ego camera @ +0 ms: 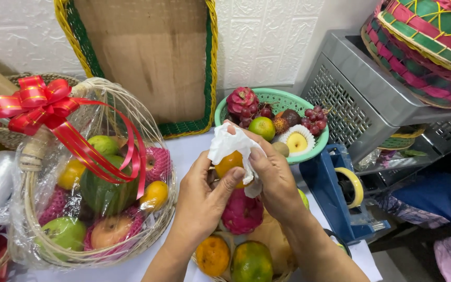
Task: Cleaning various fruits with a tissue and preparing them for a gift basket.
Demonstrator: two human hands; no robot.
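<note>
Both my hands are raised over a low wicker basket (283,273) of fruit. My left hand (202,196) grips an orange (228,163) from below and the side. My right hand (271,175) presses a white tissue (230,143) over the top of that orange. Under my hands lie a pink dragon fruit (242,213), another orange (213,255) and a green-orange fruit (251,262).
A wrapped wicker gift basket (37,250) with a red ribbon bow (32,104) stands at the left. A green plastic bowl (280,99) of fruit sits behind my hands. A blue tape dispenser (340,193) and a grey metal rack (371,99) are at the right.
</note>
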